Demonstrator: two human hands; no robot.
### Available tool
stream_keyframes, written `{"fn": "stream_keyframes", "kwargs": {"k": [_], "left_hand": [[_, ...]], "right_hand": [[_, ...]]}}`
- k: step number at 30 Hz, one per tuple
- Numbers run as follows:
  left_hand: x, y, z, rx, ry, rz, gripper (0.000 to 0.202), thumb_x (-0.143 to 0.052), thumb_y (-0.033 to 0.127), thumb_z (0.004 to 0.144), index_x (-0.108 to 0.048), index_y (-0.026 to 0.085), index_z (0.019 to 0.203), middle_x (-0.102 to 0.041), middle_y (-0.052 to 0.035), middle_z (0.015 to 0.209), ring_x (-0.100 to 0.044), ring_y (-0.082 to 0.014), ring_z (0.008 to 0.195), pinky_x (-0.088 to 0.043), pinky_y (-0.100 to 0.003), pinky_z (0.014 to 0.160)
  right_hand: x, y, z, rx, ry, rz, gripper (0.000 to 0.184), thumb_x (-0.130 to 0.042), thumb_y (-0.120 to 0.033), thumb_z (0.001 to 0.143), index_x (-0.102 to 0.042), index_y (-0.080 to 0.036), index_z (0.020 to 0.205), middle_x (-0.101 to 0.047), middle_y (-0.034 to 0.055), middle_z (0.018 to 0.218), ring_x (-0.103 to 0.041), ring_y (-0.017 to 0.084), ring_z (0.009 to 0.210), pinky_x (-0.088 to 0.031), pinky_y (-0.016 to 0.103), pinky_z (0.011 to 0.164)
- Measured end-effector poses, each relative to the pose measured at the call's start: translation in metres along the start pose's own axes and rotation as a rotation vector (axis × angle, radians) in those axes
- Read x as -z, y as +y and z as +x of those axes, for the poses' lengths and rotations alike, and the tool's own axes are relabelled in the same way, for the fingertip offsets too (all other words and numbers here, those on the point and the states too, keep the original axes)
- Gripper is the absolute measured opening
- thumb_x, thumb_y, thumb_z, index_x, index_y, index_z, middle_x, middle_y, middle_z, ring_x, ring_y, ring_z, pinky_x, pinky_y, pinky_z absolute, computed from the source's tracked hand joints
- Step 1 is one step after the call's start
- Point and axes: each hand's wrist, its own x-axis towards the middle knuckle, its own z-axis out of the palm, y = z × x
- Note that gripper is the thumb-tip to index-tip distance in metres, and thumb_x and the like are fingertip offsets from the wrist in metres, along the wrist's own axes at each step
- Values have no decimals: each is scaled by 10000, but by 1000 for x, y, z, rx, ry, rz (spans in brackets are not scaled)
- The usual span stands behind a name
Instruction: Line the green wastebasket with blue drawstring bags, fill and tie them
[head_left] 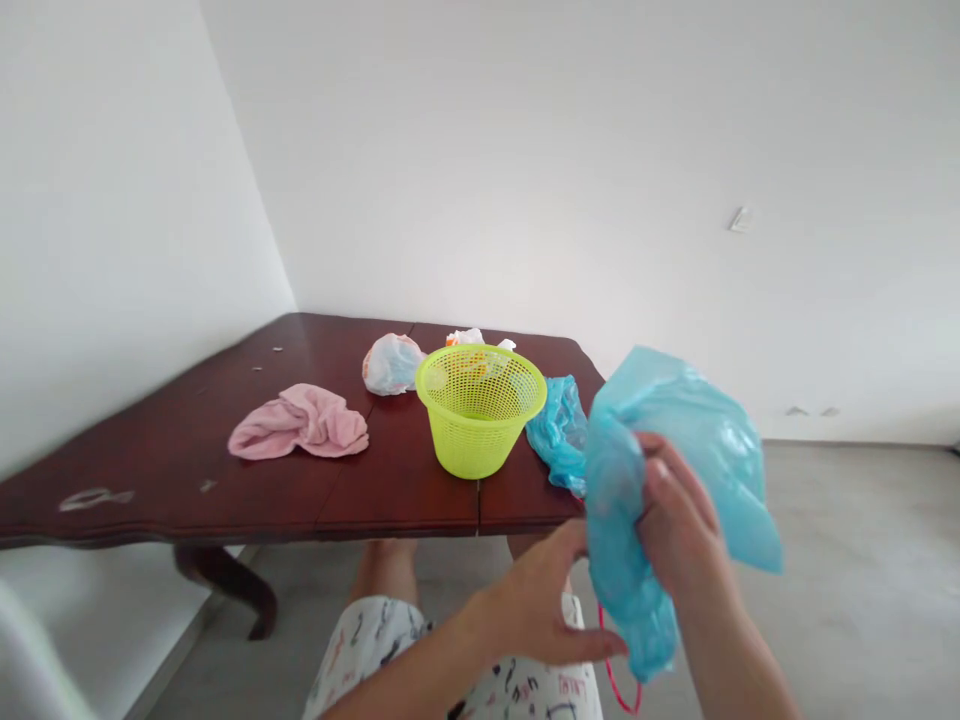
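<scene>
A blue plastic bag (619, 505) is held in the air off the table's near right edge, its folded part pinched between the thumb and curled fingers of the right hand (675, 520). From its lower end a red string (616, 680) is hung. The left hand (544, 605) is spread half open beside the bag; whether contact is made cannot be told. On the dark table (409, 490), a second blue bag (556, 435), a green basket (472, 448), a whitish bag (392, 363) and a pink cloth (304, 425) are seen.

Head height — forward-down over table (405, 490)
</scene>
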Motion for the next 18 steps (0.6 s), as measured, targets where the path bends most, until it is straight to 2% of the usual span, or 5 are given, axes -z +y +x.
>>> {"fn": "stream_keyframes", "kwargs": {"k": [3,8,12,15,18], "left_hand": [[-4,28,-59,321,24,13,365,-807,513,1089,-796,225,1313,-829,-121,1276,-772,-306,1142,-637,-451,1142],[15,50,-148,829,219,-104,664,-661,801,1139,-813,293,1539,-763,-122,1613,-658,-394,1549,-509,-498,1368],[19,57,-178,881,527,-69,935,-673,971,1028,-798,256,1617,-724,-150,1697,-613,-425,1611,-463,-512,1416],[24,69,-174,849,456,-19,851,-707,905,1060,-823,246,1585,-785,-162,1577,-682,-393,1503,-548,-469,1310],[40,89,-157,800,367,-6,815,-757,912,1029,-876,218,1440,-818,-149,1361,-733,-317,1266,-603,-380,1119]], "right_hand": [[-11,41,-56,3,-236,-167,452,-781,-586,1139,-765,-327,1509,-656,132,1767,-823,257,1135,-721,363,942],[0,89,-124,143,-242,-396,526,-760,-471,1164,-610,-396,1662,-676,134,1677,-842,258,1169,-728,381,1032],[0,119,-160,170,-384,-466,566,-919,-463,1002,-703,-293,1498,-790,118,1360,-830,257,993,-723,345,915],[-9,132,-171,64,-491,-570,133,-825,-291,977,-752,-243,1077,-788,34,937,-752,213,786,-645,283,758],[-12,128,-162,52,-456,-586,56,-733,-233,932,-681,-235,912,-740,16,836,-706,207,778,-596,275,747]]}}
